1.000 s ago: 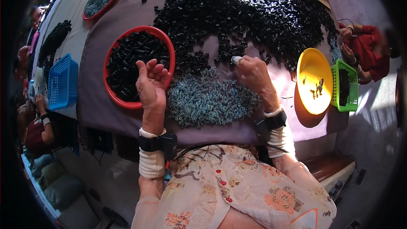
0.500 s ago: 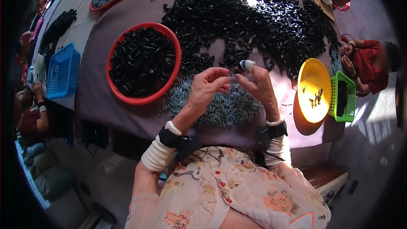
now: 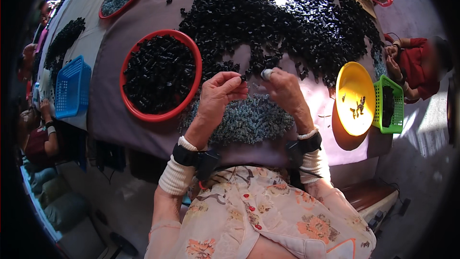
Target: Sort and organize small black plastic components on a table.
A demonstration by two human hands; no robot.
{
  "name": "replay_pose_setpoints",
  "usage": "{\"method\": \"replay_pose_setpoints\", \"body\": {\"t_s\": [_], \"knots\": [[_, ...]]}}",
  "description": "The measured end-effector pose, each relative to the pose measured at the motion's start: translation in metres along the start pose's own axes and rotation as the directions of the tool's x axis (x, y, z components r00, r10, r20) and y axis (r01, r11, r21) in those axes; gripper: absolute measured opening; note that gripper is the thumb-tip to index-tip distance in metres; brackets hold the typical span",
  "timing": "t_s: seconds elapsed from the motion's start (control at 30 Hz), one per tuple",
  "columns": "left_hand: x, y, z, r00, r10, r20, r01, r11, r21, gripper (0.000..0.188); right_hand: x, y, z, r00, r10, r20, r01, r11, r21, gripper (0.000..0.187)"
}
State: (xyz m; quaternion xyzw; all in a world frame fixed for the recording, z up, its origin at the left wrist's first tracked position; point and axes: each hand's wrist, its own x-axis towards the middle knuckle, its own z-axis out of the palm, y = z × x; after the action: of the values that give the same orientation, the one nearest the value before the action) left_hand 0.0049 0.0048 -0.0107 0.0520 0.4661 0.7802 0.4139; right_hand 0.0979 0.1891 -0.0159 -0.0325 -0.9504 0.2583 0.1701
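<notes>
My left hand (image 3: 214, 97) is raised over a pile of small metal springs (image 3: 247, 122), its thumb and index finger pinched together. A small black plastic piece (image 3: 243, 78) shows at those fingertips. Just to the right, my right hand (image 3: 287, 95) has its fingers curled, with a white wrap (image 3: 266, 74) on one fingertip. Whatever lies inside its fingers is hidden. The hands are close but apart. Beyond them spreads a large heap of black plastic pieces (image 3: 239, 17). At left, a red basin (image 3: 198, 69) is filled with black pieces.
On the right stand a yellow bowl (image 3: 352, 79) with a few dark pieces and a green basket (image 3: 396, 110). A blue basket (image 3: 72, 88) and another red basin (image 3: 109, 15) of springs are at left. A co-worker in red (image 3: 424, 69) sits at right, others at left.
My left thumb and finger have closed, and a black piece now shows at their tips. My right hand has turned and its fingers have curled in, slightly left of before.
</notes>
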Motion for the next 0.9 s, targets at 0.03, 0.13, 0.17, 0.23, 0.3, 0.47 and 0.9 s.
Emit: {"method": "replay_pose_setpoints", "body": {"t_s": [0.03,0.13,0.17,0.23,0.3,0.47,0.9], "knots": [[0.000,-0.001,-0.002,1.000,-0.001,-0.001,0.001,1.000,-0.001,0.016,-0.003,0.000,0.006,1.000,0.000,0.001,0.000,1.000,0.000,0.010],[-0.002,-0.002,-0.005,1.000,-0.001,0.019,0.001,1.000,-0.026,0.017,-0.005,-0.008,0.020,0.997,-0.005,0.079,0.025,0.965,-0.261,0.005],[-0.003,-0.003,-0.004,1.000,-0.001,0.013,0.001,0.999,-0.032,0.016,-0.004,-0.010,0.023,0.997,-0.005,0.078,0.025,0.965,-0.260,0.005],[-0.004,-0.003,-0.005,1.000,0.000,0.009,0.000,0.999,-0.037,0.016,-0.002,-0.012,0.026,0.996,-0.039,0.077,0.062,0.946,-0.319,0.005],[-0.003,-0.005,-0.006,1.000,0.001,0.027,0.000,0.999,-0.053,0.017,-0.001,-0.010,0.028,0.996,-0.024,0.085,0.048,0.952,-0.302,0.005],[-0.002,-0.009,-0.006,0.999,-0.006,0.036,0.007,1.000,-0.030,0.019,0.000,-0.021,-0.005,0.993,0.106,0.050,-0.114,0.971,0.210,0.015],[-0.005,-0.012,0.000,0.990,0.040,0.136,-0.064,0.982,0.175,0.020,0.004,-0.031,-0.014,0.993,0.097,0.067,-0.118,0.864,0.490,0.010]]}}
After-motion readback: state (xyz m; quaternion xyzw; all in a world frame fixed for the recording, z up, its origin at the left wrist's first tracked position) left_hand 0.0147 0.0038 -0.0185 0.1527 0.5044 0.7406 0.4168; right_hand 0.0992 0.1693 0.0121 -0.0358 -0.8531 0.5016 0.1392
